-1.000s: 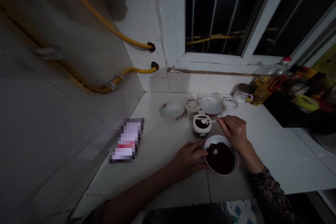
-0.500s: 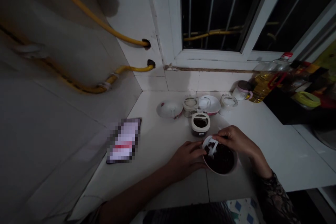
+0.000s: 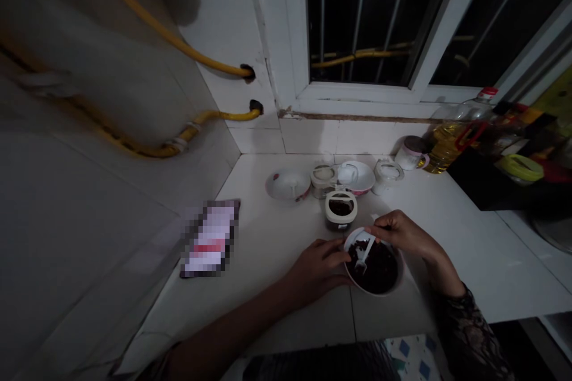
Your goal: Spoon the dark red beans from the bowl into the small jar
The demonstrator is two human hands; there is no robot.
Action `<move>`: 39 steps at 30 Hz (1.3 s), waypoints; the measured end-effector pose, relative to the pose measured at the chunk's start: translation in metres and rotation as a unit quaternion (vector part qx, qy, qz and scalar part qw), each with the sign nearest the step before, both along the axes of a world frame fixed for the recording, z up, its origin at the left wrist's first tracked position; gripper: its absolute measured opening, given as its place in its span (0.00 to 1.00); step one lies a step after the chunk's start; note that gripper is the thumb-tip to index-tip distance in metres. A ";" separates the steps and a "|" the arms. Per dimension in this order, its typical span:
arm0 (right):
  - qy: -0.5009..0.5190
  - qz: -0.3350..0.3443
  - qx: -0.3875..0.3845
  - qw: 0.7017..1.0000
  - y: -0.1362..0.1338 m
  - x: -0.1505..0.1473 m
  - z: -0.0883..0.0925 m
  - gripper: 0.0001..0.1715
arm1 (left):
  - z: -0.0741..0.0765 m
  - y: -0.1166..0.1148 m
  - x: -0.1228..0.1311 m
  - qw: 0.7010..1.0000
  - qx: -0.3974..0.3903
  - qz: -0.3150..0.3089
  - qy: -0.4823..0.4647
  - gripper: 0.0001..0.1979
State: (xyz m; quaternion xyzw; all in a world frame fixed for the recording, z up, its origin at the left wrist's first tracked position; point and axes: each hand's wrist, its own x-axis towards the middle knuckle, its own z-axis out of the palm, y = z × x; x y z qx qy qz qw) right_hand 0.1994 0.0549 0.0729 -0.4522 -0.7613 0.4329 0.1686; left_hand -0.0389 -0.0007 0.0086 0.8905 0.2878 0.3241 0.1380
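A white bowl stands on the counter with dark, reddish-brown bits in it. My left hand steadies it from the left, the fingers pressed to the rim and outer wall. Pinched in my right hand is the handle of a small white spoon, its head down among the dark bits. Just behind the bowl sits a clear jar with a pale lid and dark contents. The underside of the bowl and my left thumb's exact grip are hidden.
Two more bowls, a white one and another, stand near the wall beside lidded jars. A mug and an oil bottle are at back right. A blurred packet lies left. Yellow pipes run along the wall.
The spoon has shifted slightly within the bowl and shows more of its handle. My right hand has moved up a little; my left hand keeps its place at the bowl.
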 end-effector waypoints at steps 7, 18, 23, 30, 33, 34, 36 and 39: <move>-0.011 0.004 -0.012 1.000 -0.002 -0.003 0.001 0.29 | -0.002 0.000 0.000 1.000 0.001 0.001 -0.001 0.15; 0.020 -0.039 -0.044 0.998 0.007 0.007 0.004 0.30 | -0.002 0.000 0.000 1.000 0.006 0.003 -0.002 0.16; 0.030 -0.061 -0.049 0.997 0.010 0.009 0.001 0.30 | -0.001 0.000 0.000 1.000 0.007 0.005 0.003 0.16; 0.038 -0.071 -0.051 0.995 0.011 0.007 -0.001 0.30 | 0.000 0.000 -0.001 1.000 0.002 0.004 0.004 0.16; 0.045 -0.085 -0.056 0.994 0.011 0.005 -0.001 0.30 | -0.001 0.000 0.000 1.000 0.006 0.006 0.000 0.16; 0.050 -0.093 -0.057 0.993 0.011 0.004 -0.001 0.30 | 0.000 0.000 0.000 1.000 0.006 0.006 -0.001 0.17; 0.066 -0.118 -0.064 0.989 0.012 0.002 -0.001 0.31 | 0.000 0.000 0.001 1.000 0.005 0.005 -0.004 0.17; 0.115 -0.169 -0.079 0.976 0.016 -0.003 0.000 0.31 | 0.000 0.000 0.001 1.000 0.007 0.005 -0.007 0.17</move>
